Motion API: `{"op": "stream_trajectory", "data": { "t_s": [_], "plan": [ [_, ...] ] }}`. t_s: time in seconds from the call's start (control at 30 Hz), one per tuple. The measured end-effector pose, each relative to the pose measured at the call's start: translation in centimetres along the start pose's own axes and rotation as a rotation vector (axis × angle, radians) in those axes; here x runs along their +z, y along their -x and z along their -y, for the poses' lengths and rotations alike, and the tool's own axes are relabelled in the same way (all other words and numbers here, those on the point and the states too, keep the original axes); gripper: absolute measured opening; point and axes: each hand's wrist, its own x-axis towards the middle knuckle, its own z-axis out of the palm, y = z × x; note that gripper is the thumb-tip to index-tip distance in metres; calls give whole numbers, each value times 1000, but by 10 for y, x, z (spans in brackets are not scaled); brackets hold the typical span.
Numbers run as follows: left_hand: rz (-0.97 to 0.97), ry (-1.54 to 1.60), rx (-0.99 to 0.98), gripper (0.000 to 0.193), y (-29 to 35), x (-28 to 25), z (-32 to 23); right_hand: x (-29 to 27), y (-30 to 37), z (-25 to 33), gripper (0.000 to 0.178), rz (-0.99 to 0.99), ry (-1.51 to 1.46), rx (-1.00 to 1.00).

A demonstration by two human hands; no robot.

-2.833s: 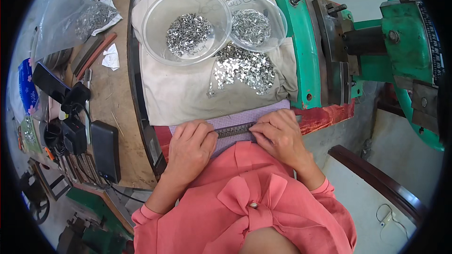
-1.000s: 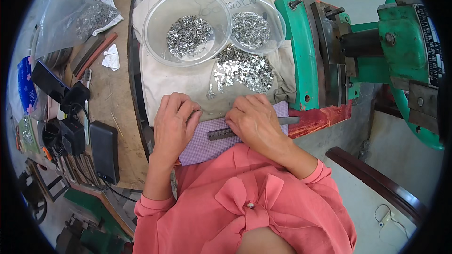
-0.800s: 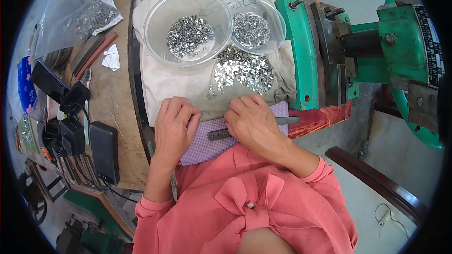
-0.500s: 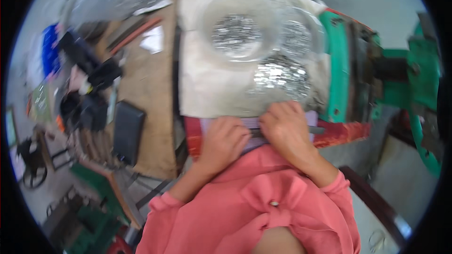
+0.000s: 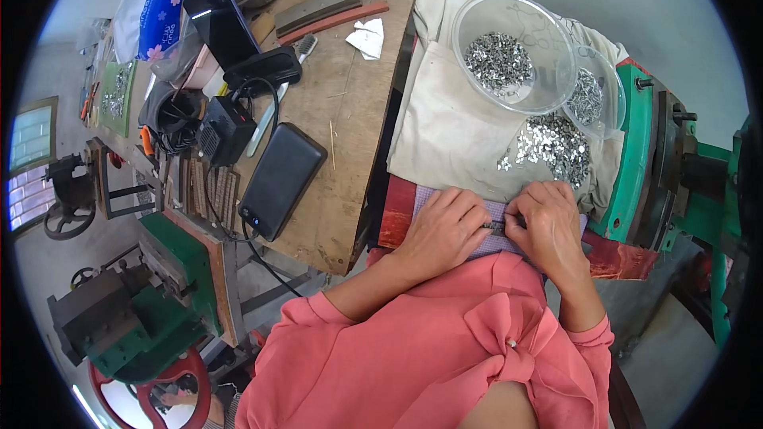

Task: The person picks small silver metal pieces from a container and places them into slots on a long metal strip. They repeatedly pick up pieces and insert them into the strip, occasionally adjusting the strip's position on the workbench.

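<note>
Where the brown wooden counter (image 5: 350, 87) ends in a worn edge, green-painted, bolted metal of a machine (image 5: 632, 159) stands across from it; between them lies a soft, rumpled cream cloth (image 5: 445, 103), bearing a round, clear plastic tub (image 5: 550, 48), a small tub (image 5: 613, 103) just beside it, and a loose pile (image 5: 556, 147) of shiny, flat metal flakes; nearer the person, the left hand (image 5: 451, 226) and right hand (image 5: 548, 222) meet over a finely checked purple mat (image 5: 425, 195); between them is a narrow, dark metal bar (image 5: 497, 228), lying across the mat; the fingers of each hand are bent and bunched together at it, though I cannot tell whether they clamp it; both ends of the bar are hidden under the hands, its surface detail is too small to read, and the machine's far side fades into the dark rim.
</note>
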Motion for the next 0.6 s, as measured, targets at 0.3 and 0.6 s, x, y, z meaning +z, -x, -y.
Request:
{"op": "stream_trajectory", "data": {
  "t_s": [0.3, 0.6],
  "plan": [
    [-101, 46, -36, 21, -5, -1, 7, -47, -10, -23, 13, -230, 29, 109],
    [-5, 14, -16, 22, -15, -5, 5, -55, -32, -65, 11, -438, 187, 114]
  ]
}}
